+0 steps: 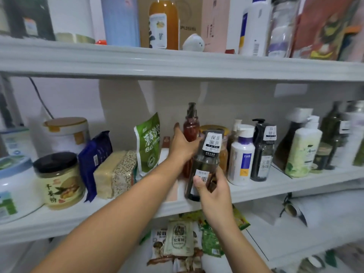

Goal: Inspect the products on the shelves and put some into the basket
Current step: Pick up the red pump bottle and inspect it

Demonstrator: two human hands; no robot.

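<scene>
A: What is the right hand [213, 191] holding?

B: Its fingers [199, 185] are gripping the dark bottle [204, 164] low down, in front of the middle shelf [275, 186]. The left hand [182, 143] is open, fingers straight, touching the top of the bottle.

A: Is it hard to hold?

B: It is looking smooth and slippery, maybe heavy. Holding it round the middle is safest, I think.

A: How many?

B: One dark bottle in the hands and two hands. I am seeing no basket.

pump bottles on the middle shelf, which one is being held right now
The dark bottle with the white label, tilted off the shelf: the right hand grips its base and the left hand touches its neck. The others stand untouched.
</scene>
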